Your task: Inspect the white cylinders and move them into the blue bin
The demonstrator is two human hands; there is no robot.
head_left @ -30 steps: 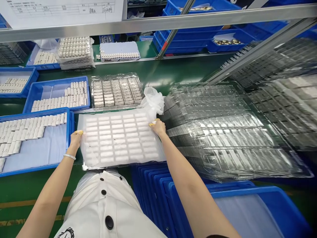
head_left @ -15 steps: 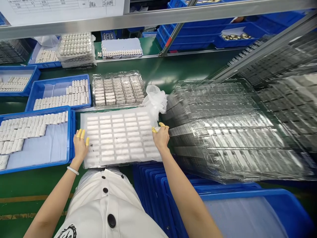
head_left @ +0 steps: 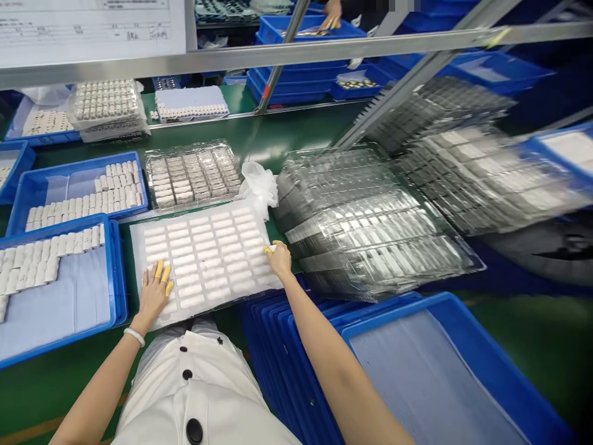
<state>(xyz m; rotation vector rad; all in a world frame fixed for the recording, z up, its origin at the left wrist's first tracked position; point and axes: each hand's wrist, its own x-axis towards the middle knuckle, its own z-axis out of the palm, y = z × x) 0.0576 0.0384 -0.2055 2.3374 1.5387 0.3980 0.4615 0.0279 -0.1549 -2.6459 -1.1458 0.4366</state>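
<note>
Covered tray (head_left: 204, 259) lies flat on the green desk (head_left: 296, 127), right in front of the person, w/ a white sheet over its rows of small parts. L hand (head_left: 155, 290) rests open on the tray's near-left corner, palm down, fingers spread, yellow cots on the tips. There's a white bracelet (head_left: 134, 335) on that wrist. R hand (head_left: 279, 259) sits at the tray's right edge, fingers curled in and yellow-tipped. It looks like a pinch on the sheet's rim, but can't tell for sure.

Just left of the tray is a blue bin (head_left: 115, 272) w/ white parts in rows at its far end and pale liner bare at the near end. Behind it is a second blue bin (head_left: 144, 185), also w/ white parts. Behind the tray is a clear blister tray (head_left: 192, 176) filled w/ parts. A crumpled plastic bag (head_left: 258, 184) sits at the tray's far-right corner.

Right of the R hand is a leaning stack of clear empty trays (head_left: 370, 228), blurred. On the near side, below the R arm, are stacked blue bins (head_left: 463, 346), the top one lined w/ a pale sheet. At far top, past the metal rail (head_left: 287, 52), another person's hand (head_left: 331, 15) is over a blue crate (head_left: 301, 28).
</note>
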